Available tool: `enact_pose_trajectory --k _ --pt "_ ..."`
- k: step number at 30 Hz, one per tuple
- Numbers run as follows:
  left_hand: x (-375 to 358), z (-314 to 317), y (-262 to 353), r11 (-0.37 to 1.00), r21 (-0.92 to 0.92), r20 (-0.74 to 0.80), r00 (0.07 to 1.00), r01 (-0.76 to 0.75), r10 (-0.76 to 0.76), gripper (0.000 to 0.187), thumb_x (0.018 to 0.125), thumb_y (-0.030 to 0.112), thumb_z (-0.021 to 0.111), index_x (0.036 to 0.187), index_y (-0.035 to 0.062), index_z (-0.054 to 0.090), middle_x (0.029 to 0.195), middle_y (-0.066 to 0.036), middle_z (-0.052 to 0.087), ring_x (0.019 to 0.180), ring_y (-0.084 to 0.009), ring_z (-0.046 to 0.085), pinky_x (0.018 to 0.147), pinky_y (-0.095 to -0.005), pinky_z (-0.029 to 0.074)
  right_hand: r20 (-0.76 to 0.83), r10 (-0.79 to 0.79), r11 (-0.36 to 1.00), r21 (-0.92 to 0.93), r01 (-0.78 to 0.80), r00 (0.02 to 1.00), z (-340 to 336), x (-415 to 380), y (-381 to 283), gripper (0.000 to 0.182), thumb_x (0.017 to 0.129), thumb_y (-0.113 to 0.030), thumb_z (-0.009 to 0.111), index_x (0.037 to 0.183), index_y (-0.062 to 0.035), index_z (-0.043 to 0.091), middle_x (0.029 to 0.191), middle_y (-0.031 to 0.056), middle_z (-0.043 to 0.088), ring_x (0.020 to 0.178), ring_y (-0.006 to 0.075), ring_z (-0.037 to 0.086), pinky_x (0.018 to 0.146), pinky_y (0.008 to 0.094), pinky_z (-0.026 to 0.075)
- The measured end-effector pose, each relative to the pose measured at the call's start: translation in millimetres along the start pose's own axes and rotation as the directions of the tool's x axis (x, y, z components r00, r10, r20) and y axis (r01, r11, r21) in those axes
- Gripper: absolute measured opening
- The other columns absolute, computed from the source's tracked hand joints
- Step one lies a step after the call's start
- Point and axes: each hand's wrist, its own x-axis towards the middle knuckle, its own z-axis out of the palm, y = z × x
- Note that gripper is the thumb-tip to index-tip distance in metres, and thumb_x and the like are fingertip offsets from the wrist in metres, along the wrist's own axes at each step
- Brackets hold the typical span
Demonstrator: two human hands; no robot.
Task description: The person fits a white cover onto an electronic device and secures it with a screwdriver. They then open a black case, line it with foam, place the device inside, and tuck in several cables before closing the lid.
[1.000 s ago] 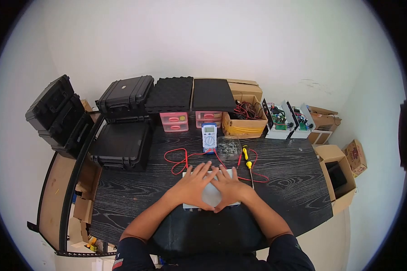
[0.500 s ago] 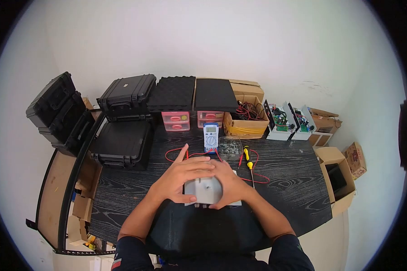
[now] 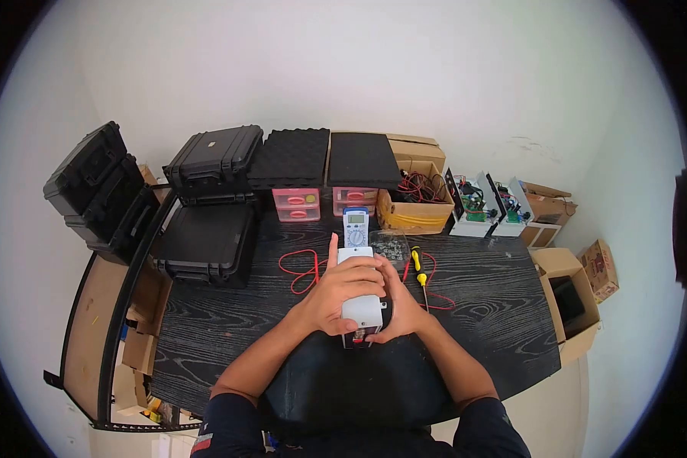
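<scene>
A grey metal-cased box (image 3: pixel 362 311) stands over the near middle of the table, between my two hands. My left hand (image 3: pixel 345 290) is wrapped over its top and left side, thumb low and index finger pointing up. On the right side my right hand (image 3: pixel 403 307) grips the casing, its fingertips meeting those of my left. Small red and metallic parts show at the box's near end, too small to name. Just beyond is a blue and white multimeter (image 3: pixel 356 229), its lower part hidden behind the box. A yellow and black screwdriver (image 3: pixel 420 269) lies to the right.
Red test leads (image 3: pixel 301 253) curl on the dark wood-grain table (image 3: pixel 488 305). Behind stand pink drawer units (image 3: pixel 298 204), a cardboard box of wires (image 3: pixel 414 212) and open circuit-board units (image 3: pixel 473 210). Black hard cases (image 3: pixel 202 237) occupy the left; an open carton (image 3: pixel 569 305) is at right.
The metal box has turned from its broad face up to a narrow side up, and has shifted slightly right. Both hands have turned with it and still hold it.
</scene>
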Motion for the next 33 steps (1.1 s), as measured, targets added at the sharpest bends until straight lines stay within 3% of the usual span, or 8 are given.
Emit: enact_pose_trajectory --k 10,13,15,18,21,24,27,33 --pt "1 2 -6 0.999 -0.023 0.003 1.000 -0.029 0.029 0.080 0.091 0.079 0.046 0.111 0.0083 0.077 0.118 -0.008 0.073 0.132 -0.0327 0.062 0.120 -0.0732 -0.017 0.020 0.024 0.995 -0.097 -0.022 1.000 -11 0 -10 0.147 0.060 -0.033 0.103 0.171 -0.0033 0.010 0.161 0.0220 0.041 0.150 0.0337 0.044 0.124 0.0459 0.035" --pt "5 4 -3 1.000 -0.019 0.016 1.000 -0.004 0.004 0.080 0.090 0.079 0.044 0.109 0.0092 0.077 0.117 -0.007 0.072 0.132 -0.0324 0.062 0.121 -0.0729 -0.017 -0.060 -0.007 1.000 0.020 0.008 0.998 -47 15 24 0.108 0.080 -0.043 0.091 0.164 -0.0021 0.036 0.149 0.0220 0.057 0.142 0.0306 0.054 0.123 0.0443 0.036" --pt "6 5 -2 1.000 -0.010 0.030 1.000 0.009 -0.009 0.079 0.090 0.079 0.044 0.109 0.0098 0.076 0.116 -0.007 0.071 0.131 -0.0323 0.062 0.121 -0.0728 -0.017 -0.249 0.086 0.969 -0.205 -0.139 0.965 -70 35 21 0.058 0.093 -0.035 0.074 0.141 -0.0028 0.065 0.129 0.0154 0.073 0.129 0.0285 0.066 0.129 0.0452 0.027" --pt "9 5 0 1.000 -0.001 0.049 0.999 0.008 -0.008 0.088 0.096 0.082 0.033 0.111 0.0077 0.077 0.117 -0.009 0.073 0.131 -0.0347 0.064 0.120 -0.0687 -0.019 -0.390 0.257 0.558 -0.688 -0.465 0.884 -98 60 51 0.023 0.094 -0.029 0.074 0.110 -0.0138 0.080 0.109 0.0081 0.079 0.112 0.0307 0.073 0.124 0.0636 0.027" --pt "8 8 -2 1.000 -0.012 0.031 0.999 0.018 -0.017 0.078 0.092 0.079 0.041 0.107 0.0110 0.076 0.116 -0.006 0.071 0.131 -0.0325 0.062 0.122 -0.0723 -0.016 -0.346 0.305 0.229 -0.878 -0.421 0.887 -105 74 91 0.012 0.090 -0.025 0.075 0.098 -0.0194 0.082 0.100 0.0051 0.080 0.108 0.0316 0.074 0.122 0.0785 0.015" --pt "7 7 -3 1.000 -0.018 0.037 0.999 0.026 -0.025 0.077 0.092 0.079 0.041 0.107 0.0114 0.076 0.115 -0.006 0.071 0.131 -0.0325 0.062 0.122 -0.0716 -0.016 -0.316 0.409 0.097 -0.918 -0.385 0.856 -104 81 111 0.012 0.089 -0.024 0.076 0.098 -0.0249 0.084 0.098 -0.0007 0.081 0.107 0.0260 0.075 0.120 0.0835 0.008" --pt "6 6 -3 1.000 0.004 0.047 0.999 0.025 -0.026 0.080 0.090 0.082 0.043 0.110 0.0116 0.075 0.116 -0.005 0.070 0.132 -0.0323 0.062 0.122 -0.0727 -0.014 -0.324 0.373 0.082 -0.922 -0.379 0.870 -103 83 128 0.014 0.087 -0.021 0.075 0.099 -0.0225 0.083 0.097 0.0095 0.080 0.105 0.0329 0.076 0.120 0.0849 0.008" --pt "9 -7 -1 0.993 0.115 0.195 0.981 -0.025 0.002 0.091 0.074 0.092 0.058 0.118 0.0138 0.074 0.122 -0.004 0.067 0.137 -0.0312 0.057 0.121 -0.0788 -0.008 -0.373 0.433 -0.033 -0.916 -0.399 0.820 -98 93 132 0.015 0.085 -0.020 0.076 0.098 -0.0201 0.083 0.101 0.0103 0.080 0.111 0.0331 0.075 0.119 0.0857 0.008"
